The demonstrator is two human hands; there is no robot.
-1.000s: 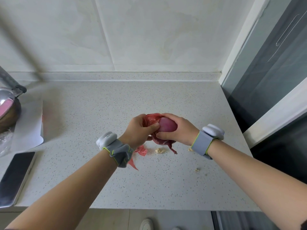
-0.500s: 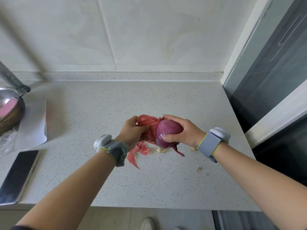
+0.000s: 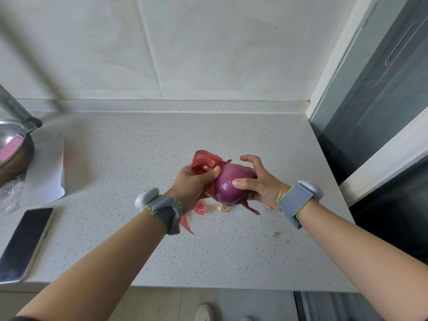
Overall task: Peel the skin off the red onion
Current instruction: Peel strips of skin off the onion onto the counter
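Head view has your right hand (image 3: 261, 184) cradling the red onion (image 3: 234, 185) above the counter (image 3: 139, 158), thumb pressed on its near face, fingers curved round the far side. Your left hand (image 3: 193, 184), touching the onion's left flank, pinches a bunch of loosened skin (image 3: 203, 164). Its long axis tilts, root tail down toward you, so the peel probably runs leftward.

Glossy, smooth purple flesh on the red onion (image 3: 231, 184); thin, papery, translucent red skin (image 3: 203, 164), crinkled. Matt speckled stone on the countertop (image 3: 162, 147); shiny metal on the bowl (image 3: 11, 144); glossy black glass on the phone (image 3: 25, 242); grey woven cloth on the wristbands (image 3: 165, 210).
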